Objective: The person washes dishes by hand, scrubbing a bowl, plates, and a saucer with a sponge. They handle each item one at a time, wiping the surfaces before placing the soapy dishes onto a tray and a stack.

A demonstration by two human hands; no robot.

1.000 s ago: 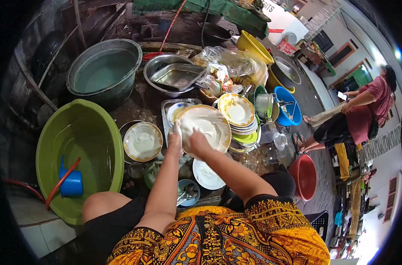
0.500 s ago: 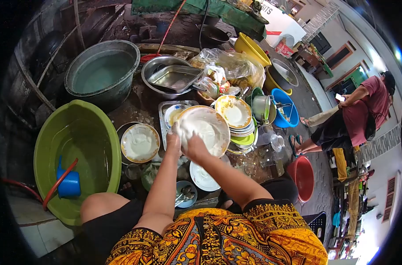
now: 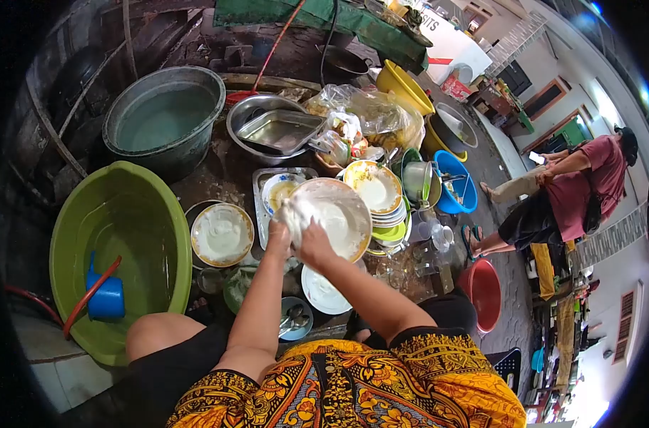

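Note:
A wide plate [image 3: 347, 222] with a brown-orange patterned rim is held up in front of me, coated in white suds. My left hand [image 3: 282, 232] grips its left edge. On the soapy inner surface rests my right hand [image 3: 314, 239], fingers curled in foam; whatever it holds is hidden by the suds. Just right of the held plate rises a stack topped by a food-stained plate [image 3: 372, 187]. A sudsy plate [image 3: 222, 234] lies to the left, and another white soapy plate [image 3: 329, 291] sits below my hands. Spoons lie in a small blue bowl [image 3: 296, 319].
At left stand a green tub [image 3: 62, 250] with a blue dipper [image 3: 106, 297] and a dark tub of water [image 3: 112, 135]. Metal pans [image 3: 242, 107], a plastic bag [image 3: 381, 107], a blue basin [image 3: 463, 203] and a red bucket [image 3: 481, 296] surround me. A person [image 3: 588, 171] stands at right.
My right hand has shifted slightly left across the sudsy plate, closer to my left hand. The left hand keeps its grip. The person at right has moved an arm and a foot.

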